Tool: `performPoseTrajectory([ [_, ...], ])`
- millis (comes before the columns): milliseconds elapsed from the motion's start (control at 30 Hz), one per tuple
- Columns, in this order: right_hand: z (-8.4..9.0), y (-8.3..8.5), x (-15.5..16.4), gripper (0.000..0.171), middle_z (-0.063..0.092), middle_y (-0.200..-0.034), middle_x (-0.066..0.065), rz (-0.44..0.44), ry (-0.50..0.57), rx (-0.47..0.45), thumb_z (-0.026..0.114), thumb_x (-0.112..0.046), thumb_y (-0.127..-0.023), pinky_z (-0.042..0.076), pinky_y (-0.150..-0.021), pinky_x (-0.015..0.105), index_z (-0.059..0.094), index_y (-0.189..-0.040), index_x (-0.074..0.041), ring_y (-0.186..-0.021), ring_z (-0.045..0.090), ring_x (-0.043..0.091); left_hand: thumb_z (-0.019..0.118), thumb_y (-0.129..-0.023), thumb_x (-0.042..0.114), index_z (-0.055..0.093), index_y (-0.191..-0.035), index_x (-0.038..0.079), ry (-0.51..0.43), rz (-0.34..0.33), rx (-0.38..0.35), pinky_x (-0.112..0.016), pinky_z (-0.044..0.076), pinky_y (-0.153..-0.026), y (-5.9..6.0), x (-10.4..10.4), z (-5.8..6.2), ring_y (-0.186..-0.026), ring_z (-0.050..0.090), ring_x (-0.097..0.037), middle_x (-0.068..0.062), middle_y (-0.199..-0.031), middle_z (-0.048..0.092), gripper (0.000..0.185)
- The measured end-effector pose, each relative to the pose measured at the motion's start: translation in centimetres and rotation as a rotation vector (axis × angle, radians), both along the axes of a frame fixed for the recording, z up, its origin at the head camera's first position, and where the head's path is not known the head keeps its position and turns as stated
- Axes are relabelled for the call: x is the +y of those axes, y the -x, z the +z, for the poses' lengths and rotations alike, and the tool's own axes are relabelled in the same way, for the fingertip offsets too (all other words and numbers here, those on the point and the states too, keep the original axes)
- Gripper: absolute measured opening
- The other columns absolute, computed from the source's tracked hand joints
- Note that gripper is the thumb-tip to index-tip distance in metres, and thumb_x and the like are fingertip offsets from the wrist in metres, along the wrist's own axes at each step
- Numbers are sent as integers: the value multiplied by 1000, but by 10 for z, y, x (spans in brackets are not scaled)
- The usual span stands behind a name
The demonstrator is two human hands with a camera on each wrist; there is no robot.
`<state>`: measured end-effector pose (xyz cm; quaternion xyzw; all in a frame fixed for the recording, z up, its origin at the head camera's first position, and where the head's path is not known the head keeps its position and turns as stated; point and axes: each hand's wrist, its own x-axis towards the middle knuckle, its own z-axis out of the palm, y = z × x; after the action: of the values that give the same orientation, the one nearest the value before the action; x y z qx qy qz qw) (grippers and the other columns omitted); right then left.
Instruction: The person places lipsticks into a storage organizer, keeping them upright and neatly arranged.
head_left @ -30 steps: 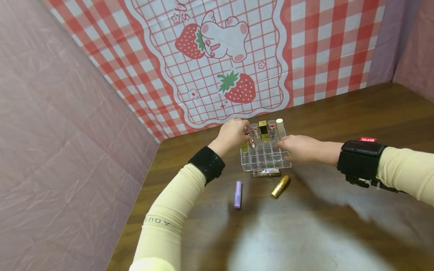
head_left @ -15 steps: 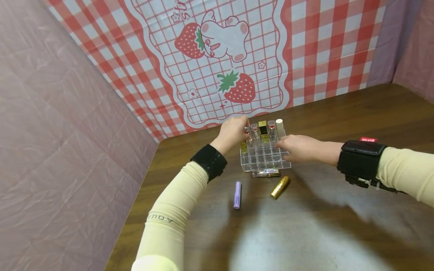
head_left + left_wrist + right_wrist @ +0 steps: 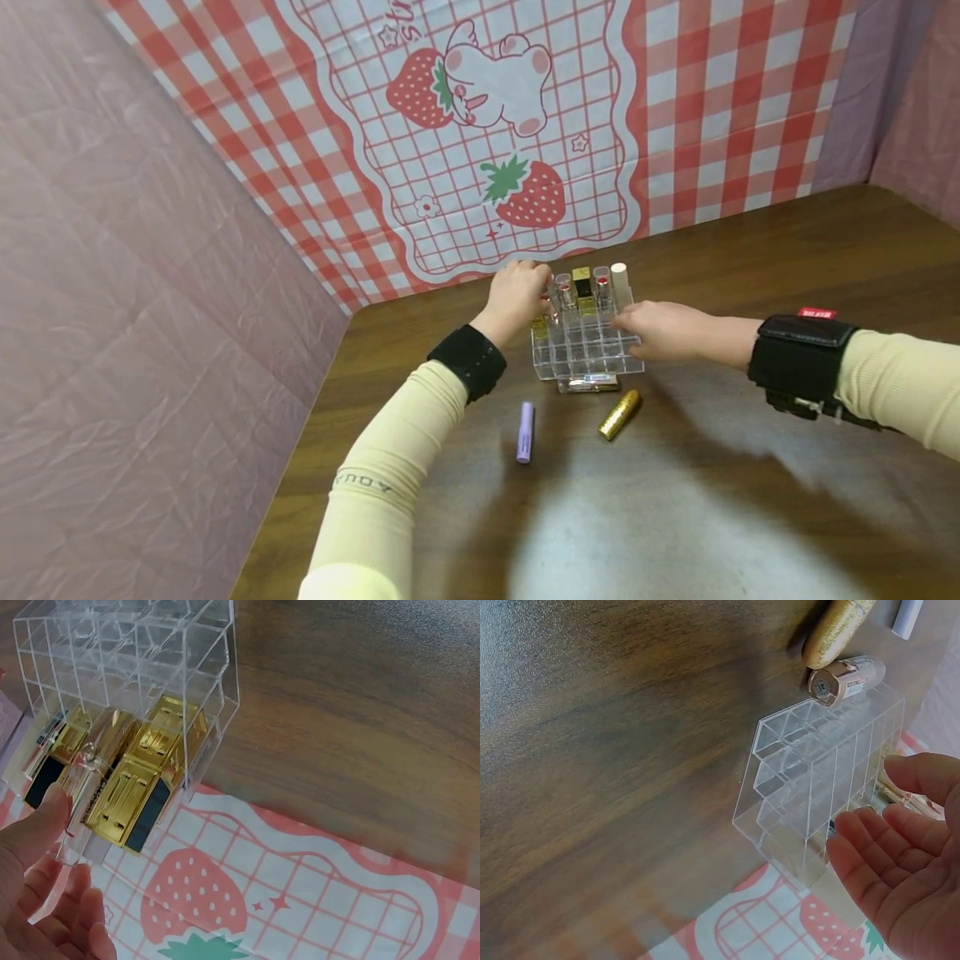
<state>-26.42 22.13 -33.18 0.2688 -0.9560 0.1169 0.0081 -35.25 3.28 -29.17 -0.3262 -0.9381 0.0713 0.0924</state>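
My clear organizer (image 3: 592,364) stands just right of the middle of the head view, a row of tubes along its far side. Near the left end of that row is the clear-capped lipstick (image 3: 94,757), its cap pinched between the thumb and fingers of my left hand (image 3: 517,292); I cannot tell whether its base is fully seated. I judge the step in hand to be settling this tube in its slot, so I would keep it in line with the cell, press gently along its length, and let go only once the base feels firm. The gold lipstick (image 3: 129,796) is just beside it, so I should spread my fingers little on release. My left forearm slants up from the bottom of the frame, the hand reaching in over the organizer's left end. My right forearm comes in nearly level from the right edge; the right hand (image 3: 660,330) is at the organizer's right side, fingers loosely bent, thumb apart, gripping nothing, well placed to steady it, though contact is unclear. Nearer the bottom of the frame, the gold tube (image 3: 620,415) and purple tube (image 3: 525,433) lie on the table (image 3: 660,525).
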Motion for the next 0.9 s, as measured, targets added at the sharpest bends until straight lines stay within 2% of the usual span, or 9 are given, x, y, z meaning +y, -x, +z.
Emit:
performPoseTrajectory([
  [333, 0, 0, 0, 36, 62, -102, 22, -21, -11, -12, 66, -4, -73, 51, -75, 41, 60, -107, 8, -91, 61, 33, 70, -79, 26, 63, -99, 14, -33, -79, 97, -31, 45, -76, 1, 0, -7, -88, 55, -19, -2, -101, 61, 24],
  [533, -2, 1, 0, 36, 62, -101, 22, -18, -9, -13, 66, -3, -74, 51, -75, 41, 60, -107, 9, -91, 61, 33, 71, -78, 25, 64, -92, 12, -33, -102, 163, -32, 46, -73, 2, 0, -9, -85, 56, -20, -3, -95, 62, 21],
  [767, -2, 2, 0, 36, 62, -103, 22, -28, -5, -32, 66, -4, -74, 50, -76, 42, 60, -108, 8, -92, 61, 33, 70, -79, 25, 62, -89, 12, -22, -105, 189, -32, 46, -71, 2, 1, -12, -82, 57, -21, -4, -91, 61, 19],
  [900, -2, 2, 0, 36, 62, -104, 22, -41, 0, -42, 65, -4, -75, 50, -76, 42, 60, -108, 8, -94, 61, 33, 69, -80, 26, 63, -90, 13, 3, -94, 175, -32, 45, -71, 2, 1, -15, -82, 56, -21, -3, -90, 60, 18],
])
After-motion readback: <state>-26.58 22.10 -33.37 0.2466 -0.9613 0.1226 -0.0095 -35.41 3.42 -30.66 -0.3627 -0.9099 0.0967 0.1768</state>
